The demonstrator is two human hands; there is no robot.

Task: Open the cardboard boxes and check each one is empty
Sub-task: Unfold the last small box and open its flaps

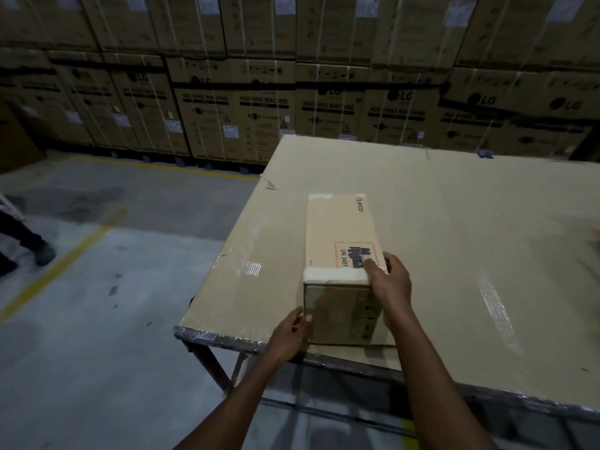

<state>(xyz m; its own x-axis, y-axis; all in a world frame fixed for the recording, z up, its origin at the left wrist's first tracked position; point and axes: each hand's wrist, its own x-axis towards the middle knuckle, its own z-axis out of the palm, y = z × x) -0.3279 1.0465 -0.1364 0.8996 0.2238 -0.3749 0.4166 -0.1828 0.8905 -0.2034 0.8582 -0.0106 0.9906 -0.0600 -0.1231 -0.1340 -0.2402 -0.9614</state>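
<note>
Cardboard box (339,228), taped shut, near bench (454,222) front-left corner. Left hand (290,332) fingers grip its near face edge; right hand (388,280) fingers hold the top corner. Probably light, stiff; lift the taped flap.

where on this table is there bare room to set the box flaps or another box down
Bare cardboard-covered table lies right of the small box and beyond its far end. Left of it, only a narrow strip before the edge. The near corner is crowded by the left hand and right hand.
</note>
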